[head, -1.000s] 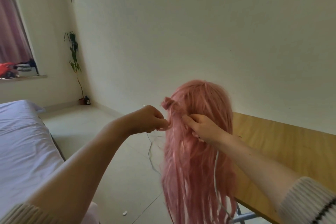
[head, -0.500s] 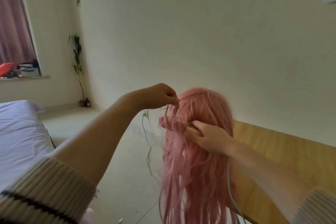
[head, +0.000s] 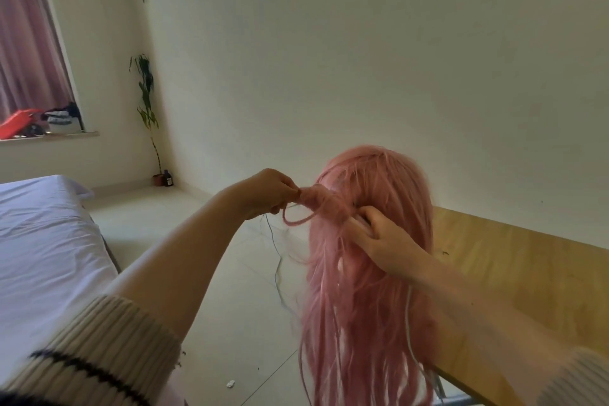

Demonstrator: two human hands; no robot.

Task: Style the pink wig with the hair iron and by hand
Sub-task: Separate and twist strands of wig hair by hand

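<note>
Pink wig (head: 369, 257) hangs by the tabletop (head: 514, 260) edge. Our left hand (head: 267, 191) fingers pinch a twisted lock (head: 316, 203); right hand (head: 379, 237) presses its root w/ curled fingers. Let's keep it tight & wrap slow, so the loop won't slip.

Your left hand (head: 270, 191) dropped from above the pink wig (head: 369, 257) to its left side, pulling the twisted lock (head: 319, 203) outward; a loop now hangs beneath.
</note>
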